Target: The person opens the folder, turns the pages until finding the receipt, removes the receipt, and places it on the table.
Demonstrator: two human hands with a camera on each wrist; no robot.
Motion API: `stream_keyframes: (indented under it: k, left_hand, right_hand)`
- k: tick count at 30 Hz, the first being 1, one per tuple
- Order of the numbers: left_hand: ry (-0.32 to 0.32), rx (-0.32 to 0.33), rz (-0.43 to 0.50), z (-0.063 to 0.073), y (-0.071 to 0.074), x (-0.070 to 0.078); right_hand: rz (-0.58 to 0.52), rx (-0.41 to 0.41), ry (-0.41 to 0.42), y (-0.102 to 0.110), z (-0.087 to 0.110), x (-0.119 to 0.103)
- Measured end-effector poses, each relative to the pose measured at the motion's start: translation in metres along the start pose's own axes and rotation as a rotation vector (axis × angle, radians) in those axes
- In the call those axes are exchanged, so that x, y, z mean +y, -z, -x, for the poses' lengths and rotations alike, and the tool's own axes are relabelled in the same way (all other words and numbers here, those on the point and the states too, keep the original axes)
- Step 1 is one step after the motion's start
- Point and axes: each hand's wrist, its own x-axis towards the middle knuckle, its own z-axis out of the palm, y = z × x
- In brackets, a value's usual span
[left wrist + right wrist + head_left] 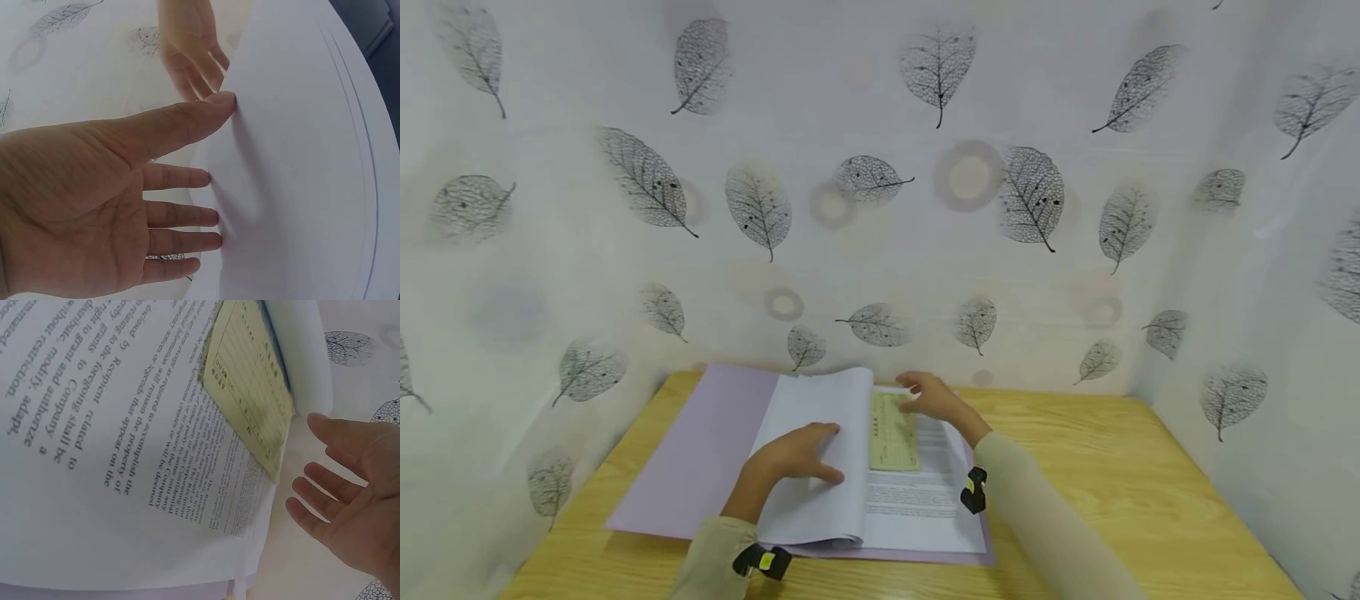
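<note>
A lilac folder (pixel 685 467) lies open on the table, holding white sheets. My left hand (pixel 793 454) rests on the turned-over white pages (pixel 820 512); in the left wrist view its fingers are straight, with the tips against a white sheet (pixel 300 162). On the printed page (pixel 917 500) at the right lies a pale yellow form slip (pixel 893 446) with printed lines. My right hand (pixel 936 398) is over the slip's upper right side in the head view. The right wrist view shows its fingers spread and loosely bent, apart from the slip (pixel 250 381), holding nothing.
Under the folder is a wooden table (pixel 1075 467), reaching out on both sides. A pale leaf-patterned curtain (pixel 865 250) hangs behind it and along both sides. Each wrist bears a black band, such as the right band (pixel 973 490).
</note>
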Motion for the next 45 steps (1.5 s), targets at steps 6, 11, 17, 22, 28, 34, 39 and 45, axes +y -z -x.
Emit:
stream_keyframes:
  k: [6, 11, 17, 22, 28, 34, 39, 45]
  left_hand:
    - [-0.001, -0.002, 0.008, 0.0, -0.002, 0.003]
    - [0.007, -0.004, 0.005, -0.002, -0.005, 0.003]
    - [0.012, -0.008, 0.006, -0.004, -0.008, 0.002]
    - [0.0, -0.006, 0.008, -0.005, -0.009, 0.001]
    - [0.007, -0.002, 0.001, -0.005, -0.008, 0.0]
    - [0.016, 0.002, -0.004, -0.004, -0.007, 0.0]
    - [0.018, 0.001, -0.009, -0.004, -0.007, -0.001]
    - [0.026, 0.001, -0.011, -0.005, -0.008, -0.003]
  right_hand:
    - [0.067, 0.011, -0.126, -0.011, -0.009, 0.008]
    - [0.099, 0.016, -0.157, -0.016, -0.013, 0.015]
    - [0.146, 0.003, -0.178, -0.017, -0.017, 0.02]
    - [0.206, 0.0, -0.174, -0.014, -0.02, 0.02]
    - [0.219, -0.043, -0.146, -0.012, -0.022, 0.017]
    - [0.133, -0.037, -0.21, -0.011, -0.024, 0.015]
    - [0.126, -0.042, -0.2, -0.011, -0.024, 0.019]
    - [0.121, -0.063, -0.188, -0.012, -0.025, 0.018]
